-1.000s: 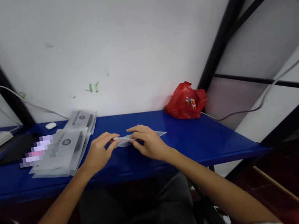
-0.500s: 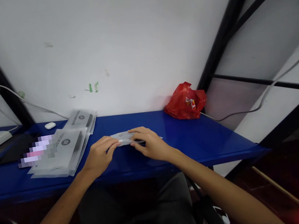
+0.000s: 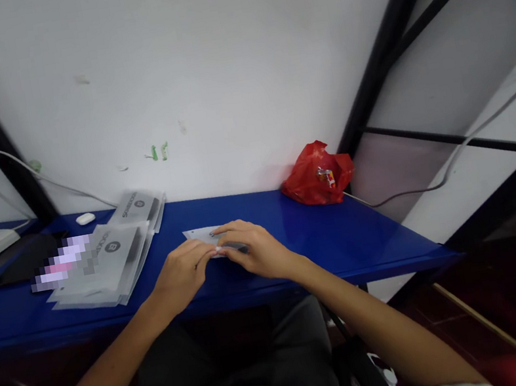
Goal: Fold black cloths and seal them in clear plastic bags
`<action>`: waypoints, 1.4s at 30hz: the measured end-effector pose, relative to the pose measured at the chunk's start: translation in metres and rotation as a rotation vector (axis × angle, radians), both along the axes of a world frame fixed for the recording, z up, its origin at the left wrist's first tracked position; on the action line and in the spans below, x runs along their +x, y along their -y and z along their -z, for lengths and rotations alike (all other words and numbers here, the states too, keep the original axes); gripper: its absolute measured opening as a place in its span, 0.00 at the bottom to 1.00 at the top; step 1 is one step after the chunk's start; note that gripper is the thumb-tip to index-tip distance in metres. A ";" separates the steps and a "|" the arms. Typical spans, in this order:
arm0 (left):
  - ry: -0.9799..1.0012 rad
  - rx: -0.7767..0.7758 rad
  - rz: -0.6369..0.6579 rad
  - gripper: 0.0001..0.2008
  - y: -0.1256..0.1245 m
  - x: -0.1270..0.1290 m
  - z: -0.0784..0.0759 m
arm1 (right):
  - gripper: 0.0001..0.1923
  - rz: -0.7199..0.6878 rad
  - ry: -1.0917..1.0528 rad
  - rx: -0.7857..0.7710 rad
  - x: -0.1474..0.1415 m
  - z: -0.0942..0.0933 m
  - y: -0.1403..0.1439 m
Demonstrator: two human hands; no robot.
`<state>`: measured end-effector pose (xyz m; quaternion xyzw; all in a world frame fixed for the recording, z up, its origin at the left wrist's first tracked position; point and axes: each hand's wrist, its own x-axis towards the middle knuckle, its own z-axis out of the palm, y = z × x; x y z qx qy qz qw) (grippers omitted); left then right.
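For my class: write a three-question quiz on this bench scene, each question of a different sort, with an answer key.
1. True or false: the left hand and right hand both pinch the small clear packet.
2. What lies at the back right of the blue table? A: red plastic bag; B: green bottle; C: yellow box.
3. Fill in: the stack of grey printed packets lies to the ___ of the hands.

Key:
1. True.
2. A.
3. Left.
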<state>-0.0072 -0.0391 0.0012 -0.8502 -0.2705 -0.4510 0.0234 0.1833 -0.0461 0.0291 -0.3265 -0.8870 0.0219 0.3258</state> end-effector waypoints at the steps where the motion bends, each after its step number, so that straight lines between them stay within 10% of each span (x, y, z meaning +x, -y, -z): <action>1: 0.004 0.022 -0.003 0.11 0.000 0.001 0.000 | 0.08 -0.004 -0.005 0.011 0.000 0.000 0.001; 19: 0.224 0.031 -0.217 0.09 -0.003 -0.023 0.003 | 0.08 0.149 0.138 0.202 0.025 0.006 -0.004; 32: -0.123 0.026 -0.101 0.11 -0.002 -0.015 -0.001 | 0.07 0.192 0.168 0.251 0.011 0.001 0.008; 42: 0.029 0.108 -0.078 0.09 -0.005 -0.016 -0.003 | 0.05 0.143 -0.033 0.275 0.020 0.007 0.008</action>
